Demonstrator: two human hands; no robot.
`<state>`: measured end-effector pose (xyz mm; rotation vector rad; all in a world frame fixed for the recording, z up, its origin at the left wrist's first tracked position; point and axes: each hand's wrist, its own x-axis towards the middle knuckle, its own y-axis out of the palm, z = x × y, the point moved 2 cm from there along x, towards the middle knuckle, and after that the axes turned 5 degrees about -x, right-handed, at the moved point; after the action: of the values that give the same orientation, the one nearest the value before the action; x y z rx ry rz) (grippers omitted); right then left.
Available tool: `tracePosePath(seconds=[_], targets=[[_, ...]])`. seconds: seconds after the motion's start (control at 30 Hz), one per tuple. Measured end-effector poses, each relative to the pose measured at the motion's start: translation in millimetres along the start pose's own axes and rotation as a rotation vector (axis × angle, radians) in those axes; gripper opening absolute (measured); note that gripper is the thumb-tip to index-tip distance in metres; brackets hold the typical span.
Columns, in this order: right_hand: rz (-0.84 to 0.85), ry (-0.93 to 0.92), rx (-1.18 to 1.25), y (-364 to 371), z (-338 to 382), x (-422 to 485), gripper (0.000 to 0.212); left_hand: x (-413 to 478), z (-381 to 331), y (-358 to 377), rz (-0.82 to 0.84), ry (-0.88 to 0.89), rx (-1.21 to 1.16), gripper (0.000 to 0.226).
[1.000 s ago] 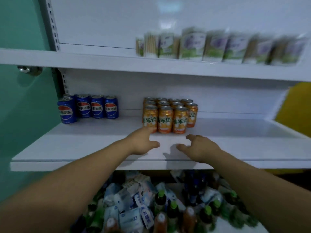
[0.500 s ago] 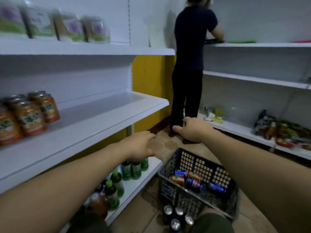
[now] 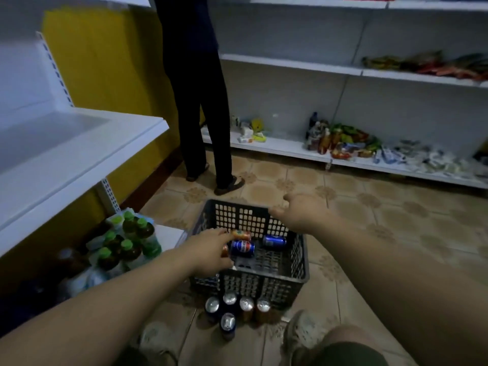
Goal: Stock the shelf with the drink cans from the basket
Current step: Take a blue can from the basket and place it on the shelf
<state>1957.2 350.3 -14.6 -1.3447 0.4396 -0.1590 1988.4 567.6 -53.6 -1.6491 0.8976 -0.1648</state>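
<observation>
A dark plastic basket (image 3: 303, 262) stands on the tiled floor. Inside lie an orange can (image 3: 242, 235), a blue cola can (image 3: 243, 248) and a second blue can (image 3: 274, 241). My left hand (image 3: 208, 250) reaches into the basket with its fingers stretched out. The fingertips are at the orange can and cover part of another can. My right hand (image 3: 301, 213) hovers over the far right rim, loosely curled and holding nothing. The white shelf (image 3: 79, 157) juts out at the left.
Several cans (image 3: 237, 307) stand upright on the floor just in front of the basket. Green-capped bottles (image 3: 126, 241) crowd the bottom shelf at the left. A person in dark clothes (image 3: 198, 101) stands beyond the basket. Shelves with packaged goods (image 3: 340, 141) line the right wall.
The view has swung from the shelf with cans down to the basket. Both hands have come down, and my left hand has gone into the basket among the cans.
</observation>
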Motion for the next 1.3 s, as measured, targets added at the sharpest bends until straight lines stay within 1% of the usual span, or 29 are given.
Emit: tracePosePath(seconds=[0.1, 0.2, 0.27, 0.33, 0.43, 0.53, 0.6, 0.7, 0.8, 0.87, 0.97, 1.07, 1.1, 1.13, 1.2, 1.3], targets=[[0.080, 0.039, -0.015, 35, -16, 35, 0.079, 40, 19, 23, 0.088, -0.027, -0.032, 0.073], [0.155, 0.051, -0.056, 67, -23, 71, 0.074, 81, 42, 46, 0.133, -0.042, -0.073, 0.075], [0.209, 0.060, -0.062, 90, -26, 98, 0.071, 106, 56, 58, 0.168, -0.070, -0.091, 0.073], [0.253, 0.063, -0.045, 113, -28, 128, 0.075, 133, 70, 71, 0.198, -0.096, -0.105, 0.068], [0.318, 0.041, -0.016, 150, -27, 177, 0.072, 178, 96, 92, 0.221, -0.136, -0.155, 0.065], [0.340, 0.017, -0.016, 191, -23, 225, 0.072, 221, 125, 116, 0.234, -0.181, -0.199, 0.067], [0.362, 0.009, -0.012, 230, -23, 261, 0.070, 257, 144, 140, 0.243, -0.210, -0.219, 0.067], [0.415, 0.008, 0.008, 287, -25, 302, 0.066, 305, 167, 177, 0.251, -0.208, -0.235, 0.064], [0.455, 0.020, 0.043, 339, -29, 332, 0.059, 347, 186, 216, 0.301, -0.193, -0.204, 0.063], [0.490, 0.021, 0.062, 369, -31, 348, 0.060, 372, 198, 238, 0.328, -0.190, -0.206, 0.063], [0.500, 0.030, 0.085, 410, -35, 370, 0.073, 399, 212, 266, 0.348, -0.188, -0.234, 0.064], [0.500, 0.051, 0.115, 446, -41, 386, 0.098, 417, 221, 288, 0.365, -0.199, -0.250, 0.066], [0.485, 0.055, 0.123, 456, -42, 389, 0.103, 420, 223, 293, 0.379, -0.211, -0.264, 0.068], [0.449, 0.068, 0.142, 464, -42, 391, 0.102, 422, 224, 297, 0.388, -0.227, -0.287, 0.069], [0.398, 0.106, 0.209, 472, -43, 392, 0.092, 423, 228, 301, 0.388, -0.264, -0.334, 0.071], [0.410, 0.151, 0.393, 461, -40, 380, 0.084, 417, 227, 296, 0.352, -0.297, -0.384, 0.073]])
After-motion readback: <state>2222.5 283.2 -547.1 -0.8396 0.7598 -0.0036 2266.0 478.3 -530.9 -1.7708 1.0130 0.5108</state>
